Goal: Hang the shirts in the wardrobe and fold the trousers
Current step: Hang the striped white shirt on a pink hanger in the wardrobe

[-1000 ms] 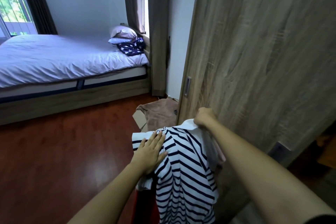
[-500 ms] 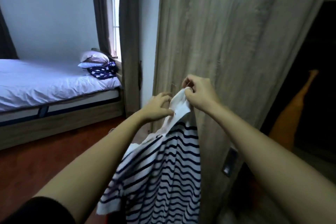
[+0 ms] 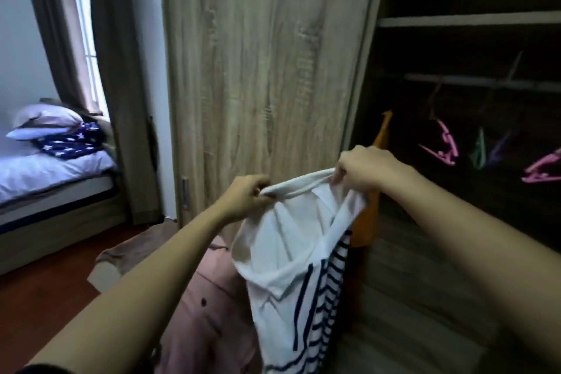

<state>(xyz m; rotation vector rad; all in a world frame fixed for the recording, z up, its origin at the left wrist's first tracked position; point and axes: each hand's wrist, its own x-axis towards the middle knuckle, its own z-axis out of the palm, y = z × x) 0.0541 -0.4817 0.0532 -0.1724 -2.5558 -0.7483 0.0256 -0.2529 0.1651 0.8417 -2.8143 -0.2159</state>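
Observation:
A white shirt with navy stripes (image 3: 291, 270) hangs in front of me, held up by its white collar. My left hand (image 3: 246, 196) pinches the collar's left end and my right hand (image 3: 364, 167) pinches its right end, stretching it between them. Behind the shirt stands the wardrobe, its wooden door (image 3: 261, 70) slid left and its dark inside open at the right. Several plastic hangers, the nearest one pink (image 3: 443, 146), hang from a rail (image 3: 473, 82) there. An orange garment (image 3: 368, 222) hangs just behind my right hand.
A pink garment (image 3: 209, 322) lies in a pile below my left arm, with brownish cloth (image 3: 145, 243) beyond it on the red-brown floor. A bed (image 3: 45, 173) with pillows and a star-patterned cloth stands at the left by curtains (image 3: 121, 94). A shelf (image 3: 467, 20) crosses the wardrobe's top.
I have lifted the striped shirt off the pile, both hands moving to its collar and pulling it apart. My view has turned right, bringing the open wardrobe and hangers into sight.

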